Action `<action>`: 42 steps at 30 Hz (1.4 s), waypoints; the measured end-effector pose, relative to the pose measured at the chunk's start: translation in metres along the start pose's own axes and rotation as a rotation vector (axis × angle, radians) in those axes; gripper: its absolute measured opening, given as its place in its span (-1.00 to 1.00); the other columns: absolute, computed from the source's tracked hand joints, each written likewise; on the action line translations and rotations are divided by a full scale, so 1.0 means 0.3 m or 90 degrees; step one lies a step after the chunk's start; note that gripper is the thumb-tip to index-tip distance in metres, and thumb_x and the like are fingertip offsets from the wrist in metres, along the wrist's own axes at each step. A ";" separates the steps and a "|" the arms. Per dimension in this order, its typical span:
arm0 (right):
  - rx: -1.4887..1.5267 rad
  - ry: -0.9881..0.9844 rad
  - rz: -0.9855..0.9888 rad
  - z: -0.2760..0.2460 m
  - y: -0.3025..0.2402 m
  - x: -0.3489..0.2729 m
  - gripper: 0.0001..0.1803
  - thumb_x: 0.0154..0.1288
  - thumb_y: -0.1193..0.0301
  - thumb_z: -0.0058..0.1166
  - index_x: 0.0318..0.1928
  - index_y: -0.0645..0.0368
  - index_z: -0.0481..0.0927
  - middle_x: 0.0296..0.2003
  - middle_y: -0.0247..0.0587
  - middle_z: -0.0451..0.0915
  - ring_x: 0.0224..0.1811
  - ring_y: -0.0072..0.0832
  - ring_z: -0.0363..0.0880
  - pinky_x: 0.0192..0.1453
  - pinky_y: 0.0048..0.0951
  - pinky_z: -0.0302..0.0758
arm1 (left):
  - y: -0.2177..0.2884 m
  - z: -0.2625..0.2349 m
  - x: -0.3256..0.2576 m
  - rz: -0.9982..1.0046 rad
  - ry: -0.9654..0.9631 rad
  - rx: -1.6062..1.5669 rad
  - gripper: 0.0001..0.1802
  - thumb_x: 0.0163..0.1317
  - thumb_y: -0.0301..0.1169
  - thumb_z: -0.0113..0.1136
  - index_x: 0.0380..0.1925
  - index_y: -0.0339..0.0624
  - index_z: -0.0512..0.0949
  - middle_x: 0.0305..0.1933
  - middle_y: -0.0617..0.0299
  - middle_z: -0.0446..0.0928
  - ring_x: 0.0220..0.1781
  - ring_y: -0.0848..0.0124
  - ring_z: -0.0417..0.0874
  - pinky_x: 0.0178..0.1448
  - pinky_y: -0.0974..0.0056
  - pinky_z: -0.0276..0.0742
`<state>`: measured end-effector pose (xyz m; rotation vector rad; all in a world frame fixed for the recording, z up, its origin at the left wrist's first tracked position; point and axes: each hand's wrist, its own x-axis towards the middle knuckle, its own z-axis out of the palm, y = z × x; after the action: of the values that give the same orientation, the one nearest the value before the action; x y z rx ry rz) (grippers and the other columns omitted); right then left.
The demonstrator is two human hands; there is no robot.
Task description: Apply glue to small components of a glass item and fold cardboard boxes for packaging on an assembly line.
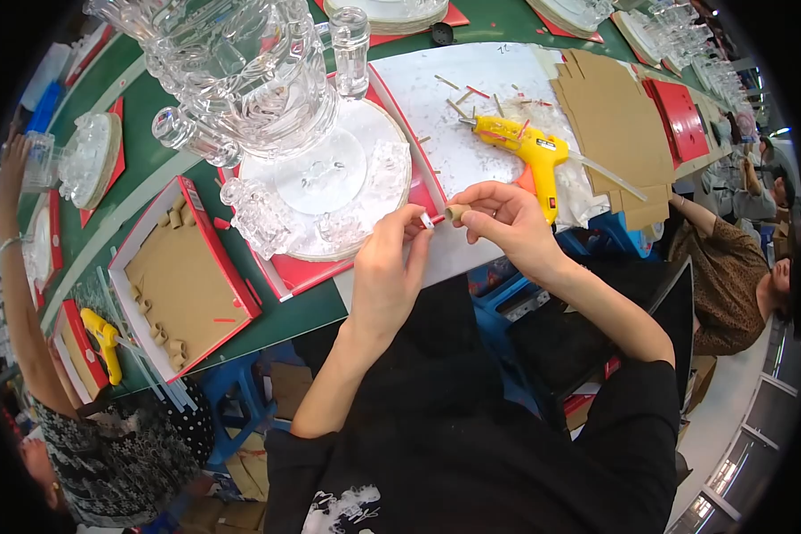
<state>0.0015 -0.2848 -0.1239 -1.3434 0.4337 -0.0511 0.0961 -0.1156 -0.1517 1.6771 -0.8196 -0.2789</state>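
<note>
My left hand (pixel 388 262) pinches a small white-and-red piece (pixel 428 220), too small to tell exactly. Close beside it, my right hand (pixel 518 230) grips a short brown cardboard tube (pixel 456 212) between thumb and fingers. Both hands are over the near right edge of a shallow red box (pixel 286 283). In that box rests a round white board (pixel 365 125), which bears a tall clear plastic structure (pixel 240 76) with cups and tiers. A yellow glue gun (pixel 529 147) with a clear glue stick lies beyond my right hand.
Several short tubes line an open red-rimmed cardboard tray (pixel 182 285) at left. Another yellow glue gun (pixel 105 343) lies by it. Scraps litter the white sheet (pixel 418 84), beside flattened cardboard (pixel 609 125) and a red box (pixel 676 120). Co-workers sit left and right; blue stools (pixel 236 392) stand below.
</note>
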 end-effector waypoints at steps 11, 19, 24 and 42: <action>-0.073 -0.011 -0.066 0.025 0.004 0.007 -0.76 0.24 0.67 0.09 -0.06 0.34 0.52 -0.04 -0.17 0.56 -0.03 -0.56 0.57 -0.07 -0.59 0.56 | -0.008 -0.011 -0.009 0.030 -0.005 0.022 -0.71 0.18 -0.65 0.17 -0.07 -0.33 0.49 -0.24 -0.06 0.57 -0.23 0.07 0.63 -0.18 0.13 0.53; -0.089 -0.015 -0.070 0.036 0.006 0.016 -0.78 0.21 0.72 0.09 -0.11 0.36 0.52 -0.05 -0.17 0.53 -0.01 -0.55 0.56 0.02 -0.57 0.59 | -0.005 -0.015 -0.003 0.022 -0.007 0.010 -0.73 0.18 -0.63 0.18 -0.08 -0.34 0.50 -0.25 -0.06 0.58 -0.24 0.07 0.64 -0.19 0.13 0.54; -0.092 -0.005 -0.103 0.039 0.018 0.018 -0.78 0.23 0.67 0.10 -0.09 0.36 0.56 -0.13 -0.21 0.60 -0.08 -0.58 0.60 -0.05 -0.58 0.60 | -0.006 -0.016 0.000 0.026 -0.010 0.016 -0.74 0.19 -0.61 0.17 -0.09 -0.34 0.51 -0.26 -0.07 0.58 -0.24 0.06 0.64 -0.19 0.13 0.54; -0.149 0.001 -0.126 0.057 0.007 0.024 -0.79 0.20 0.64 0.14 -0.12 0.34 0.59 -0.17 -0.20 0.64 -0.09 -0.57 0.62 -0.06 -0.58 0.60 | -0.013 -0.024 -0.002 0.021 -0.013 0.008 -0.73 0.17 -0.62 0.20 -0.10 -0.33 0.52 -0.27 -0.04 0.60 -0.27 0.10 0.66 -0.22 0.17 0.55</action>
<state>0.0134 -0.2704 -0.1253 -1.6143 0.3135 -0.1688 0.1013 -0.1096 -0.1534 1.6731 -0.8656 -0.2689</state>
